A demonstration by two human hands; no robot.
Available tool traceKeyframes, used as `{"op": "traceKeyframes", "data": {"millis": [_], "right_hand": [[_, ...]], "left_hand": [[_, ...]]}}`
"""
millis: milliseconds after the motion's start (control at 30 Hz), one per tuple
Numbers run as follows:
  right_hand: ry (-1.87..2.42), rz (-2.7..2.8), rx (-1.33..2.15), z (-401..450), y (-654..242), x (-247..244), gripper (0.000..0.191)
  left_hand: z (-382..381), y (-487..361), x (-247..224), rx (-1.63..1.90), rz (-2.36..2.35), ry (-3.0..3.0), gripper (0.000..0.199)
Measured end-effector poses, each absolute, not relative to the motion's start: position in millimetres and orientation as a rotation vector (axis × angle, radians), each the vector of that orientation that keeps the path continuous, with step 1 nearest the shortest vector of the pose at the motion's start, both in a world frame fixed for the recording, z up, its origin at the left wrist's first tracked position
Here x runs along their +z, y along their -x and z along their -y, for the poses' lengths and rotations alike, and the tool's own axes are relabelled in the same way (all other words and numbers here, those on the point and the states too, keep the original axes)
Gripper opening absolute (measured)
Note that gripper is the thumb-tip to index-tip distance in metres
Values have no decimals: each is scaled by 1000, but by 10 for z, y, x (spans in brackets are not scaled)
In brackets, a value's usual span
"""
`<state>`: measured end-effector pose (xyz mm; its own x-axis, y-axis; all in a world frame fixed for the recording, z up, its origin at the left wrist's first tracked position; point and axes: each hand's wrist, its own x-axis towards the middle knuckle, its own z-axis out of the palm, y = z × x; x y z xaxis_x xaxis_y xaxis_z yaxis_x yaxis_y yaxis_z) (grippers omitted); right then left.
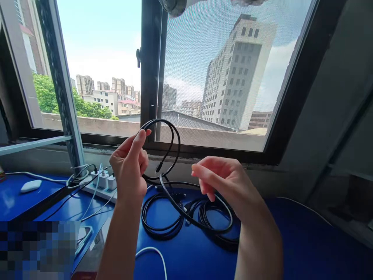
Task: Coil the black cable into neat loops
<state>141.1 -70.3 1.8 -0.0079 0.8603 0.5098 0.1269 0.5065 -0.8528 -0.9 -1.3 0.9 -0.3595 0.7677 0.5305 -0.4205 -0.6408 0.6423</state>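
My left hand (131, 159) is raised in front of the window with thumb and fingers pinched on a black cable (178, 146). The cable rises from the pinch in a doubled loop, and one end with a small black plug (159, 167) hangs inside that loop. More of its length sweeps down and right in a wide loop over the table, passing behind my right hand (224, 182). That hand has its thumb and index fingertips close together and its other fingers curled, with no cable visible between them. Coiled black cables, one on the left (161, 235) and one on the right (204, 216), lie below.
Blue table (305, 241) under the window. At left, a white power strip (100, 190) carries several plugs and tangled cords, near a white mouse-like object (31, 186) and a phone (84, 237). A white cable (155, 251) lies in front. A metal frame post (65, 85) stands at left.
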Motion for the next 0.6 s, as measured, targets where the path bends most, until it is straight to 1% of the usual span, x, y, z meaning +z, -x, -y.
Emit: {"op": "traceKeyframes", "data": {"millis": [133, 333, 433, 500, 600], "right_hand": [[974, 1466, 570, 669, -1431, -26, 24], [1269, 1547, 341, 686, -1276, -43, 34], [1191, 1431, 191, 823, -1224, -4, 36], [1150, 1429, 220, 943, -1256, 9, 39], [1252, 1717, 551, 1062, -1396, -38, 43]], "left_hand": [[48, 10, 27, 2105, -561, -1022, 14], [83, -28, 14, 2117, -623, -973, 13], [85, -68, 2, 2186, -602, -861, 14], [77, -103, -8, 2246, -603, -792, 13], [66, -156, -22, 2278, -637, -751, 14]]}}
